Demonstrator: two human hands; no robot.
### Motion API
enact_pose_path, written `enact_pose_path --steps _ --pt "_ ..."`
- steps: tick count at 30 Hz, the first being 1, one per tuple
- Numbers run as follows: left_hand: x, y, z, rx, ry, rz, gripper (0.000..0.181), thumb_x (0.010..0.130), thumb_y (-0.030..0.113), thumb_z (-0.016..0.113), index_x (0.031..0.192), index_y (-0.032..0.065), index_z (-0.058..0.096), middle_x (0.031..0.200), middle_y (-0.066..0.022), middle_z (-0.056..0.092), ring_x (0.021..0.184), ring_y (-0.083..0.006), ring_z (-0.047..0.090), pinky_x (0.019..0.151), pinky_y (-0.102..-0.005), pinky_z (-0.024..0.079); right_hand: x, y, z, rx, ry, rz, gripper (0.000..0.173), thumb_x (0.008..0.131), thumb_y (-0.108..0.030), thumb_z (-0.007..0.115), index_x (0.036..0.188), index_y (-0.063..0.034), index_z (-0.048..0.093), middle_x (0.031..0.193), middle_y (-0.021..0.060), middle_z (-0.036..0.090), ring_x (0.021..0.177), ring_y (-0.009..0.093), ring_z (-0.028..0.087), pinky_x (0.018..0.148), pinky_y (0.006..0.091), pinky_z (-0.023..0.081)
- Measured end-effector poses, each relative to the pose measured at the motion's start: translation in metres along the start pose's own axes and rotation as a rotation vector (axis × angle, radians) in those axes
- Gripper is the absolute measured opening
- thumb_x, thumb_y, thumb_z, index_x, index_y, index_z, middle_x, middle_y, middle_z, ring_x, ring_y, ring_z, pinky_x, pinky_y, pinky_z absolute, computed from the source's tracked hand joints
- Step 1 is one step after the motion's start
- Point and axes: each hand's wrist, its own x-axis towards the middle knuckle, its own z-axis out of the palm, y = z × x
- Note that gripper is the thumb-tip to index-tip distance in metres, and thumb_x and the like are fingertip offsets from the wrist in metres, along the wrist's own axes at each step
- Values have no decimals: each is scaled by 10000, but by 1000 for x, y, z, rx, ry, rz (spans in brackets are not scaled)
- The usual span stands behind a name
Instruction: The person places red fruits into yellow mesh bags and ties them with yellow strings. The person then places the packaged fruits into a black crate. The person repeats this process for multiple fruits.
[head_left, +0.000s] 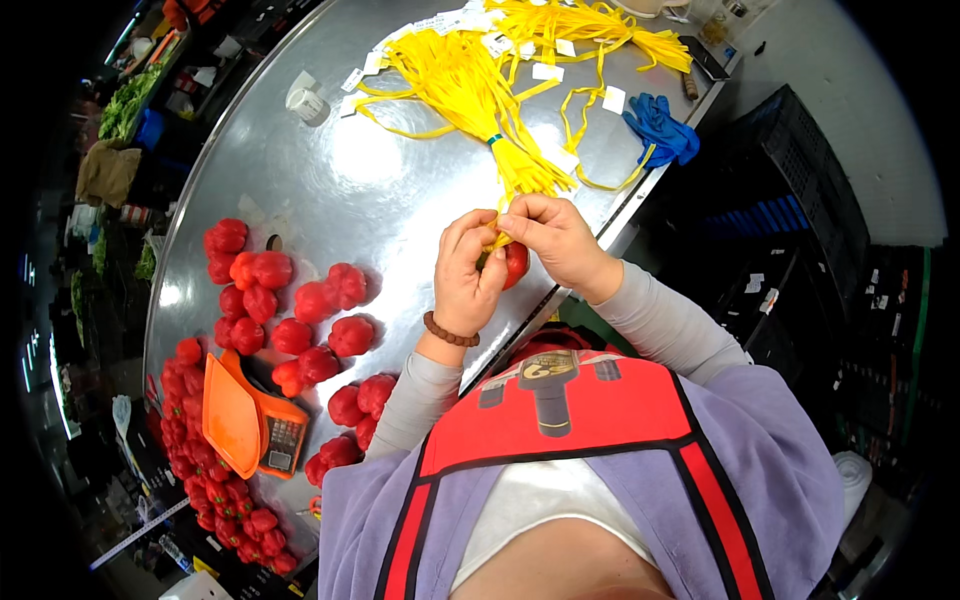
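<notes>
My left hand (469, 274) pinches a yellow strap (498, 238) at the stem end of a red bell pepper (516, 264), which shows partly between my hands. The fingertips of my right hand (551, 236) grip the same strap from the other side. Just beyond my fingers lies a bundle of yellow straps (465, 90) with white tags, bound by a green band. Another yellow bundle (585, 26) is at the far edge. Several red bell peppers (351, 335) stand in small groups on the steel table at the left. Part of the held pepper is hidden by my left fingers.
An orange weighing scale (259, 420) stands among the peppers on the steel table (225, 180), beside a large pepper heap (184, 420). A white roll (306, 103) lies far left. Blue gloves (660, 131) lie near the right edge. Black crates (795, 172) stand right of the table.
</notes>
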Motion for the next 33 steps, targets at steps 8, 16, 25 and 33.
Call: enact_pose_path --steps 8,16,25,33 --pt "-5 -37 -13 -303 -21 19 242 858 36 566 1100 43 551 1290 -160 470 1169 -267 472 999 -366 368 10 14 27 -26 188 -92 211 888 -206 629 816 -8 634 743 -5 600 700 61 526 599 233 453" --pt "-19 -58 0 -605 -67 -298 867 731 349 788 1398 75 306 1318 -100 456 1211 -231 475 1017 -384 413 -7 5 25 -73 188 -223 251 838 -224 693 958 -20 611 839 59 634 819 136 581 763 277 479" --pt "48 71 136 -1326 -264 -615 819 784 708 530 1354 130 421 1274 -141 539 1178 -330 511 1021 -487 405 -158 -52 -127 -64 -49 -3 833 754 -255 787 1408 -29 324 1276 131 521 1167 214 516 983 355 426" --pt "41 122 375 -1411 -645 -817 770 815 672 535 1334 111 444 1256 -142 546 1142 -321 529 999 -465 423 -298 -55 -286 539 225 -47 818 785 -224 772 1409 -15 286 1325 113 476 1214 207 483 1020 358 403"
